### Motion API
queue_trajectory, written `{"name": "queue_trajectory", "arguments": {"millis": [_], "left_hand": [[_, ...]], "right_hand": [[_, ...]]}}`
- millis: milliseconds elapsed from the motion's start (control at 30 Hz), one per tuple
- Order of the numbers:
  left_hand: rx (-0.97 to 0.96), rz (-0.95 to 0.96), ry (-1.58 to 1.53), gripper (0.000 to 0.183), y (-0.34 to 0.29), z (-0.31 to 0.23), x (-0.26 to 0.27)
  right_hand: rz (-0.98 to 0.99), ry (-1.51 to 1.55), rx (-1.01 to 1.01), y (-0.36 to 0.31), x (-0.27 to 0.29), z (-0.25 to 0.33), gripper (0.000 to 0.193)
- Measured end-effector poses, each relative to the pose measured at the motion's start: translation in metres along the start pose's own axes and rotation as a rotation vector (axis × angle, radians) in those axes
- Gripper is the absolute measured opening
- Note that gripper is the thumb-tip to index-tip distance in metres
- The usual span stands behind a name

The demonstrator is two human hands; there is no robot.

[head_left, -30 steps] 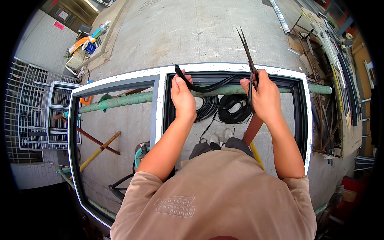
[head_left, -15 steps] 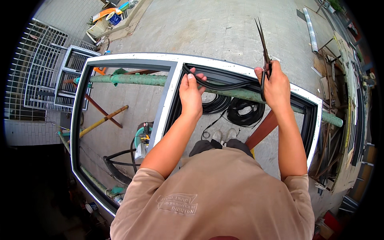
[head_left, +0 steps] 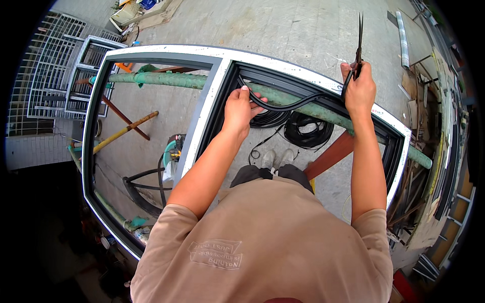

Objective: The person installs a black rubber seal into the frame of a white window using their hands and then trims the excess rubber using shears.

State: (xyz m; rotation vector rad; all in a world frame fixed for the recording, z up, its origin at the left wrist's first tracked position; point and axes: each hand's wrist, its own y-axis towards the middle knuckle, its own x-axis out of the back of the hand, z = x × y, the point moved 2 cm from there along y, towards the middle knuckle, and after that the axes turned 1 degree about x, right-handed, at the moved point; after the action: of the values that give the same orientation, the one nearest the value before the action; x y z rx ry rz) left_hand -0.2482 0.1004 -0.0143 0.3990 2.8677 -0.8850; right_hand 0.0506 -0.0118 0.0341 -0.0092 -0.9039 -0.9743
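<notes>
My left hand (head_left: 241, 107) pinched the black rubber strip (head_left: 298, 104) at the window frame (head_left: 217, 83); the strip ran toward 3 o'clock to my right hand (head_left: 359, 87), fisted around strip and scissors (head_left: 359, 38), blades pointing 12 o'clock.

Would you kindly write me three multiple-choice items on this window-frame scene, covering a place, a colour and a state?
1. Where does the left hand rest?
A. on the frame's upper left inner corner
B. on the floor
C. on the grilles

2. What colour is the pipe under the window frame?
A. red
B. green
C. blue

3. How are the scissors in the right hand held?
A. pointing up, away from the person
B. lying flat on the frame
C. pointing toward the person

Answers: 1 A, its fingers press the black rubber strip there; 2 B, its surface shows green; 3 A, the tips rise above the fist.
</notes>
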Motion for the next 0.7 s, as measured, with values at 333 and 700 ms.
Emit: {"name": "queue_trajectory", "arguments": {"millis": [333,700], "left_hand": [[-0.049,-0.043,-0.049,0.038,0.021,-0.004,-0.016],[-0.067,-0.060,-0.130,0.033,0.034,-0.016,-0.032]], "right_hand": [[-0.014,-0.023,0.070,0.002,-0.006,-0.008,0.052],[0.011,-0.064,0.052,-0.001,-0.002,0.002,0.052]]}}
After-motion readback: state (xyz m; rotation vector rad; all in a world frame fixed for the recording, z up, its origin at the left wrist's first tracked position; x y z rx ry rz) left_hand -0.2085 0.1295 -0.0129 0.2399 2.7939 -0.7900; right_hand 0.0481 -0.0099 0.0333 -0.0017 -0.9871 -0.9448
